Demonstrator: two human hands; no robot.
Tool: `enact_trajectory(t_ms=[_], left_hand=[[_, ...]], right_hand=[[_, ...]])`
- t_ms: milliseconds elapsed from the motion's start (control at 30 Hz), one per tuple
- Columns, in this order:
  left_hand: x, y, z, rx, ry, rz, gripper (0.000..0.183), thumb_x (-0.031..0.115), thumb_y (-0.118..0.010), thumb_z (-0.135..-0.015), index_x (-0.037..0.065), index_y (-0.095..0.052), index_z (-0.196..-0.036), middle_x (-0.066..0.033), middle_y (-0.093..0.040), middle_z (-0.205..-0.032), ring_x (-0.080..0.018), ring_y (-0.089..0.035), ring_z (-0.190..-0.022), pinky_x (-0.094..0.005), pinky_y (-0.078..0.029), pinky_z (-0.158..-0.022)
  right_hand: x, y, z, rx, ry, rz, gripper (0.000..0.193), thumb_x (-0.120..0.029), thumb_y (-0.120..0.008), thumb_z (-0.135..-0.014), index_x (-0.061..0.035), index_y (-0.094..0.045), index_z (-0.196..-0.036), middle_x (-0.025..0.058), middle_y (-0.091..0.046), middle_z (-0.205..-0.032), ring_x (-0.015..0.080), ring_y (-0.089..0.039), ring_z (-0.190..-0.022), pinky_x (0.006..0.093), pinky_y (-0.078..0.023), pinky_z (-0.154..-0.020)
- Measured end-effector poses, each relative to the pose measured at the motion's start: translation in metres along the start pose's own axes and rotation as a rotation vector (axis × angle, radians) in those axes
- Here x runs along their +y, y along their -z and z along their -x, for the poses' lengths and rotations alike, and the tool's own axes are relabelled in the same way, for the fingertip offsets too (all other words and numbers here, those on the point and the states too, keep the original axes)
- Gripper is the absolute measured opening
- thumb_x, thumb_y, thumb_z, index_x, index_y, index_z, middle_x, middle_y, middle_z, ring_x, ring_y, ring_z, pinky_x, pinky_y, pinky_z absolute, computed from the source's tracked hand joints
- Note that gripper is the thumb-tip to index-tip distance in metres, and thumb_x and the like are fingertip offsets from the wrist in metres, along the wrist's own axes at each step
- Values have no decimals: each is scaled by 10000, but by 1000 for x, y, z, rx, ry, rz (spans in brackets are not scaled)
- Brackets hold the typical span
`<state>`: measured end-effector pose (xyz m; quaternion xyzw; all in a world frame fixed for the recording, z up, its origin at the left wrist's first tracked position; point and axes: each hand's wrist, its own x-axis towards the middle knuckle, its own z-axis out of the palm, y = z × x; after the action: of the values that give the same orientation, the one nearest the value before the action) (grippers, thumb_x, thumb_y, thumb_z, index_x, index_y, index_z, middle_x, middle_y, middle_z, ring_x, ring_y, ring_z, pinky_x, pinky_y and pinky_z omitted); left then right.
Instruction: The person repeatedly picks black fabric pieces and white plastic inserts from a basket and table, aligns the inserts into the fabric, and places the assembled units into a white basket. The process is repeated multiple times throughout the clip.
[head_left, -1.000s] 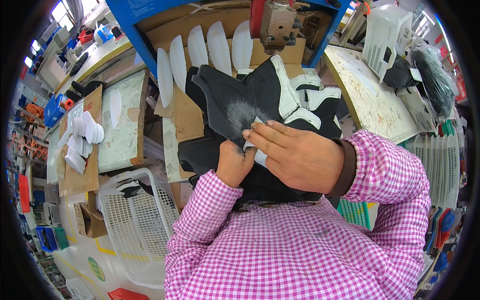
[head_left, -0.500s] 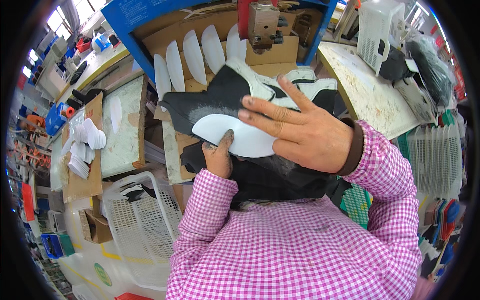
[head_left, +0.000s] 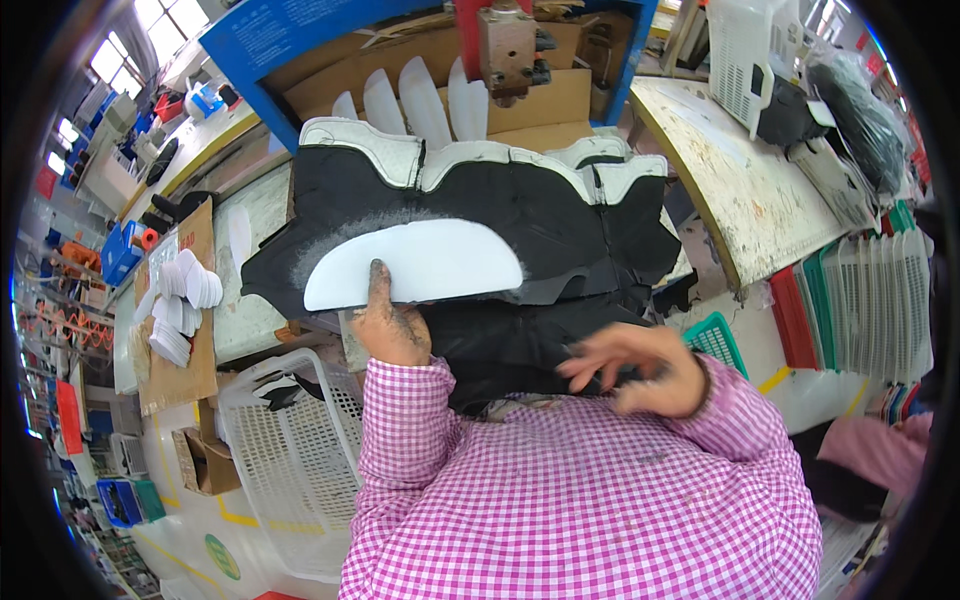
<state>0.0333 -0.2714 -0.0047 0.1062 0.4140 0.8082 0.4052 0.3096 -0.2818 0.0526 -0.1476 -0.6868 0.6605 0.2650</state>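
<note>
My left hand (head_left: 393,328) is closed on the lower edge of a smooth white half-moon stiffener piece (head_left: 440,262), its thumb on top. The stiffener lies against a black shoe upper (head_left: 560,225) with white panels along its far edge. My left fingers are hidden under the pieces. A pale grey, roughened patch (head_left: 335,240) shows on the black material around the stiffener. My right hand (head_left: 640,368) is open and a little blurred, with fingers apart and nothing seen in it. It hovers near my body, over more black material (head_left: 500,345).
Several white half-moon pieces (head_left: 424,105) stand in cardboard inside a blue frame (head_left: 245,60), below a metal machine head (head_left: 508,50). White piece stacks (head_left: 178,300) lie on cardboard at left. A white basket (head_left: 285,460) stands lower left; a worktable (head_left: 740,190) is at right.
My right hand has drawn back from the stiffener toward my body. The shoe upper has shifted left and now lies spread out flatter. My left hand has moved left and nearer with the stiffener.
</note>
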Motion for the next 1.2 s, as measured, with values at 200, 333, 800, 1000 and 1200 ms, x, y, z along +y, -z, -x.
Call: enact_trajectory(t_ms=[200,333,800,1000,1200], left_hand=[[-19,-31,40,-104,-246,-182,246,35,-611,-852,-77,-551,-1063,-141,-602,-1037,-207,-600,-921,-304,-493,-812],[-16,-27,43,-66,-192,-102,245,15,-599,-846,-86,-559,-1066,-138,-602,-1034,-201,-598,-894,-315,-504,-796],[-53,11,17,-199,-641,-756,195,34,-586,-857,-128,-601,-964,-179,-656,-896,-246,-653,-778,-302,-513,-701],[-58,13,15,-269,-727,-936,180,6,-570,-852,-130,-604,-965,-207,-660,-906,-289,-662,-795,-335,-504,-723],[-50,-6,24,-292,-1034,-1051,210,2,-527,-876,-103,-595,-1044,-211,-641,-986,-305,-641,-855,-361,-492,-778]], right_hand=[[94,-24,-39,104,-20,-776,395,-194,-609,-879,4,-499,-1202,149,-597,-1055,165,-552,-878,285,-466,-734],[99,-5,-49,329,-18,-849,428,-377,-520,-925,-27,-533,-1171,100,-592,-1022,196,-560,-911,299,-448,-725],[88,-3,-35,937,-28,-358,291,-240,-528,-937,28,-615,-1005,105,-657,-946,216,-650,-823,354,-548,-673],[85,3,-38,739,-16,-414,341,-188,-609,-886,0,-546,-1163,89,-613,-1096,183,-585,-997,334,-487,-847],[85,-20,-50,618,244,-437,480,13,-680,-779,-10,-503,-1224,79,-570,-1163,169,-535,-1069,320,-415,-935]])
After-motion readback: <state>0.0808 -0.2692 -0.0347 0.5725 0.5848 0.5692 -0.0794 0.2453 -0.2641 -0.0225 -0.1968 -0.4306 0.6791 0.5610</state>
